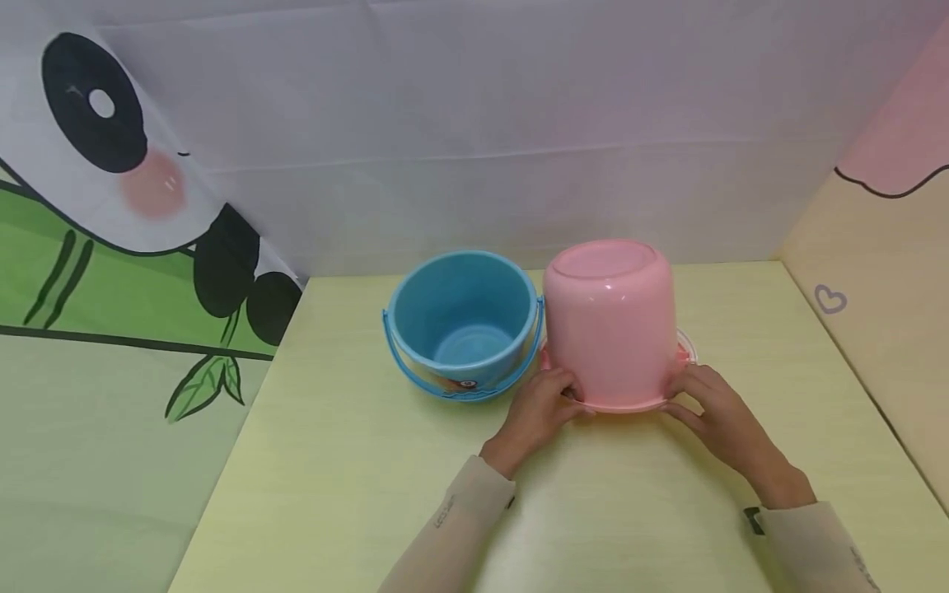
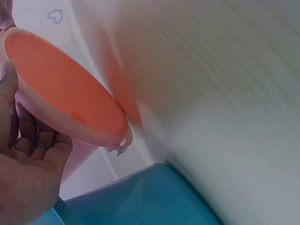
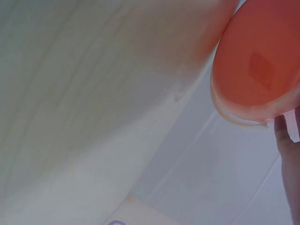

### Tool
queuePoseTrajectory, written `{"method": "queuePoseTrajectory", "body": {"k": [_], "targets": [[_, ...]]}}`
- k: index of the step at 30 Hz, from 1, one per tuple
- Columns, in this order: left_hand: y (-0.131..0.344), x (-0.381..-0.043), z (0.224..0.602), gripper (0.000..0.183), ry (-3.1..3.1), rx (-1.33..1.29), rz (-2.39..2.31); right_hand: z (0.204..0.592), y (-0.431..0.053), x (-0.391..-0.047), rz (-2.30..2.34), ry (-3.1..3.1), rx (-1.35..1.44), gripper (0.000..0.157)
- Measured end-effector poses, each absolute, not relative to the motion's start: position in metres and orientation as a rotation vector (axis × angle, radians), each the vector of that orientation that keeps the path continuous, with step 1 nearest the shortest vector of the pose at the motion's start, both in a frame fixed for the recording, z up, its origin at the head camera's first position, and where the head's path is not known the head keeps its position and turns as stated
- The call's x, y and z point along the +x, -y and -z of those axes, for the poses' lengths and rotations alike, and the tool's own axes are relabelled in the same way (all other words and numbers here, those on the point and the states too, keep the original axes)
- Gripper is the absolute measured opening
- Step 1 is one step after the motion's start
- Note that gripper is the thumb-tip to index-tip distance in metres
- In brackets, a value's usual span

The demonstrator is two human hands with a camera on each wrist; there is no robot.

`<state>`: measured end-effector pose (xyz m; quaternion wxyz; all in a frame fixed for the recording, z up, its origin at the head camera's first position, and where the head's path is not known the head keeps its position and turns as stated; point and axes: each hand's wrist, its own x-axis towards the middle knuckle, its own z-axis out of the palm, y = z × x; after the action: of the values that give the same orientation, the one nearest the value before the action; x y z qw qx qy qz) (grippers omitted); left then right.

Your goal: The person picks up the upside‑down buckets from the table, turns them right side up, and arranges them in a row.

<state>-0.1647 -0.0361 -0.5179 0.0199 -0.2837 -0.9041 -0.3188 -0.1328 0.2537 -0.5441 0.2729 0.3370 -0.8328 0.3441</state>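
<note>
Treat the glossy pink plastic bucket (image 1: 610, 338), upturned just right of the round blue plastic bucket (image 1: 460, 321), as probably light, stiff (and slick), best taken by the rim (image 1: 625, 409), narrowly pinched by left hand (image 1: 537, 412) and right hand (image 1: 722, 422).

In the head view the inside of the glossy pink plastic bucket (image 1: 611, 338) is hidden, and its body covers most of its pale handle (image 1: 688, 344). The label (image 1: 468, 384) on the round blue plastic bucket (image 1: 463, 317) and the lettering on the beige sleeves are too small to read. The left wrist view cuts off the blue bucket and the left hand (image 2: 33, 173). In the right wrist view the right edge crops the pink bucket and right hand (image 3: 290, 150); the pale yellow surface (image 3: 70, 103) is blurred.
</note>
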Motion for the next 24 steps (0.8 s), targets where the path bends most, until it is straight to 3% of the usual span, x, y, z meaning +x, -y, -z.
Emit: {"method": "queuePoseTrajectory", "body": {"k": [24], "targets": [[0.0392,-0.1597,0.5081,0.023,2.541,-0.966,0.999,0.5496,-0.2467,-0.1337,-0.888,2.011,0.856,0.053]]}}
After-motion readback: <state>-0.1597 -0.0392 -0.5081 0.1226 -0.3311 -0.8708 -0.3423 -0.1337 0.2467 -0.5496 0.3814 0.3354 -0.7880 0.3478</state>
